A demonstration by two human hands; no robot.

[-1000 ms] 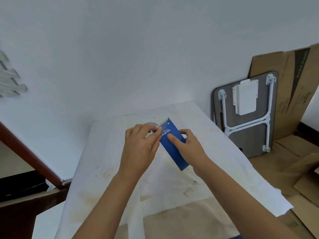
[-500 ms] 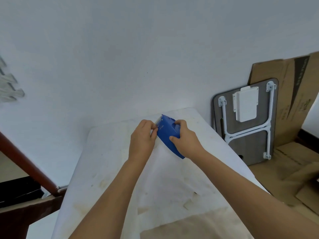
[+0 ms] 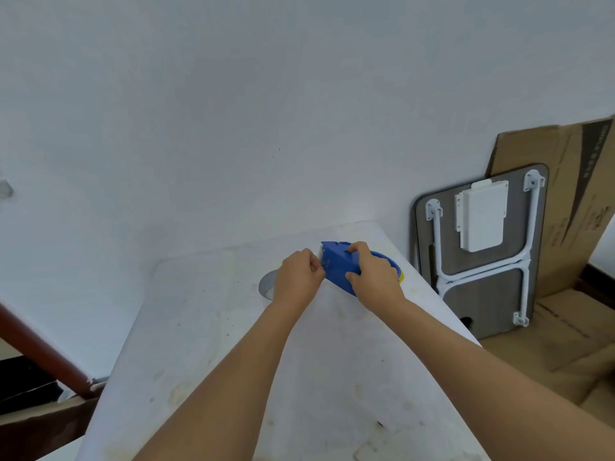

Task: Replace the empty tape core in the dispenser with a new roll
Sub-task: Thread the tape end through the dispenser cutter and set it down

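Left hand [image 3: 301, 277] is curled closed at about 12 o'clock on the white-covered table [image 3: 206, 327], fingertips pinched against the near-left end of the blue tape dispenser [image 3: 337, 264]; a grey ring-shaped object [image 3: 266, 286], partly hidden, lies flat on the table just at the hand's 9 o'clock. Right hand [image 3: 374, 277] is closed over the dispenser's top and right side, holding it at the far edge of the table. At 3 o'clock, off the table, a folded table [image 3: 482, 287] leans against cardboard [image 3: 572, 181].
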